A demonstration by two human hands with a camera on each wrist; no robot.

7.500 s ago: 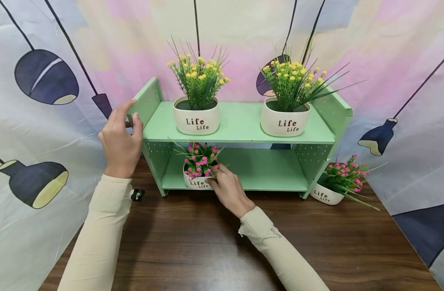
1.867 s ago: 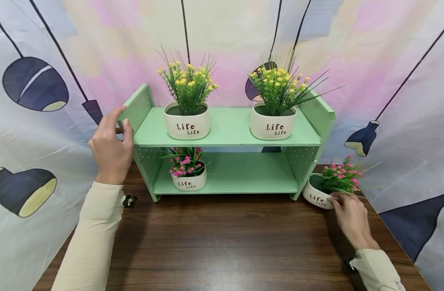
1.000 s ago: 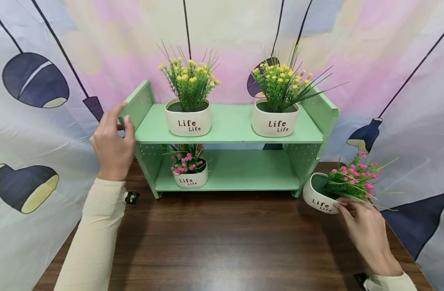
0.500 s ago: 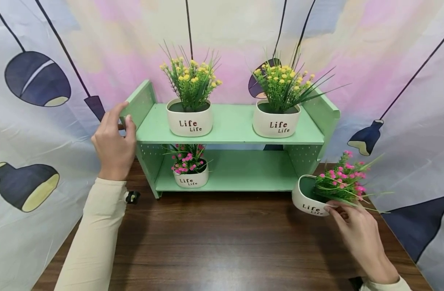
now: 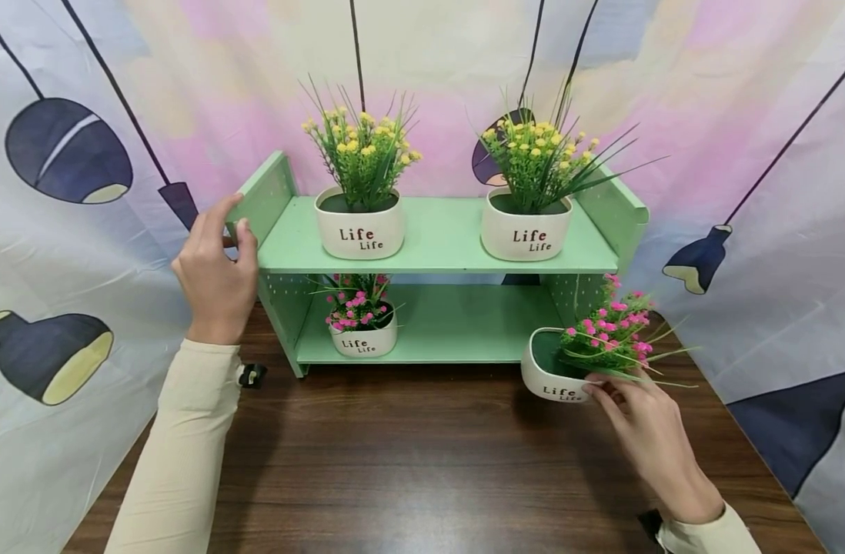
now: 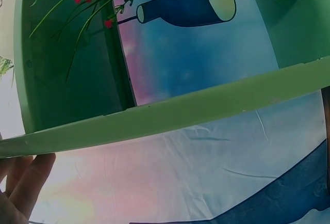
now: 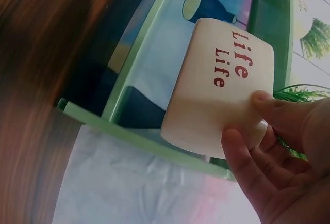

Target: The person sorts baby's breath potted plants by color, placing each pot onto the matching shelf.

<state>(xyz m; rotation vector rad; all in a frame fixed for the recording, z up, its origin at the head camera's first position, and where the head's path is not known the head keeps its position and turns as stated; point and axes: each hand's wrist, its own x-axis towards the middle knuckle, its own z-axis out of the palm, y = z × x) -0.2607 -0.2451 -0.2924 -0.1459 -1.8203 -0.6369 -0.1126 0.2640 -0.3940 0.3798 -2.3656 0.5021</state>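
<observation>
My right hand (image 5: 647, 438) pinches the near right rim of a white oval flower pot (image 5: 550, 381) with pink flowers, thumb on its front. The pot is tilted and held in front of the lower right corner of the green shelf (image 5: 464, 354); the right wrist view shows its "Life Life" face (image 7: 221, 79). My left hand (image 5: 218, 277) touches the shelf's left side panel (image 5: 266, 196), fingertips at its outer side. In the left wrist view its fingers (image 6: 33, 182) meet the panel's edge. Another pink-flowered pot (image 5: 363, 341) stands at the left of the lower shelf.
Two white pots with yellow flowers, a left one (image 5: 360, 231) and a right one (image 5: 526, 231), stand on the upper shelf. The whole unit sits on a dark wooden table (image 5: 429, 462), with a lamp-patterned curtain (image 5: 443, 92) behind and at both sides.
The right hand let go of the left pink-flowered pot on the lower shelf, took hold of the one at the right of the shelf, lifted it and carried it left. The left hand stayed put.
</observation>
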